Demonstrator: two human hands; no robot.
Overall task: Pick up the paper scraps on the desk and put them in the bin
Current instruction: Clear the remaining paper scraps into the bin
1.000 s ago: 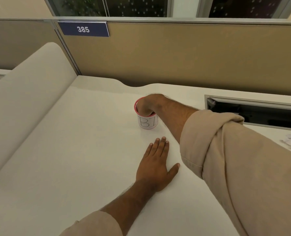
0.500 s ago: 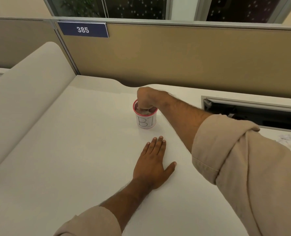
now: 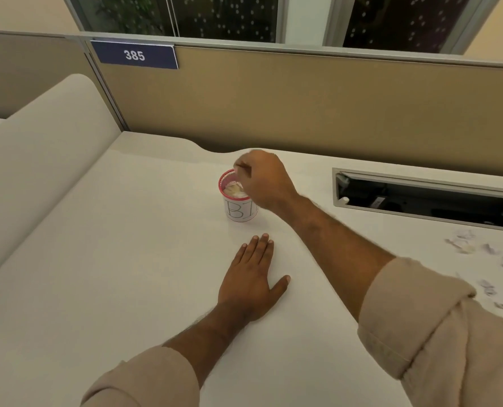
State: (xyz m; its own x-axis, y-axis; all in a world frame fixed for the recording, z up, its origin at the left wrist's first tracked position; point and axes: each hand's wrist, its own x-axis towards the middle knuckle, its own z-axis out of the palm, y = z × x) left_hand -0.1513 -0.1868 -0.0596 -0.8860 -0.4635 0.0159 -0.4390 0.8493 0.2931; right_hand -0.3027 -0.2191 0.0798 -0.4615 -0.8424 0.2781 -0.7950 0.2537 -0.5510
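The right hand (image 3: 263, 179) hovers just above the rim of the bin (image 3: 240, 201), fingers curled downward over the opening; whether anything is pinched between them I cannot tell, as the fingertips are blurred. Inside the bin, crumpled paper (image 3: 235, 190) already sits close to the top. The left hand (image 3: 251, 282) lies flat on the white surface (image 3: 127, 274), fingers straight and together, thumb out, just on the near side of the bin and holding nothing. Far out beyond the right forearm, more paper scraps (image 3: 479, 254) lie scattered on the surface, well apart from the bin, so plenty of the job is left. Those scraps look small, thin and crumpled, so I'd judge them feather-light and soft, easy to crush and easy to blow or flick away. A fingertip pinch on a raised crease should lift each one, or several could be swept together first and gathered in a loose handful. The bin looks small and light too, so a nudge at the rim might tip it.
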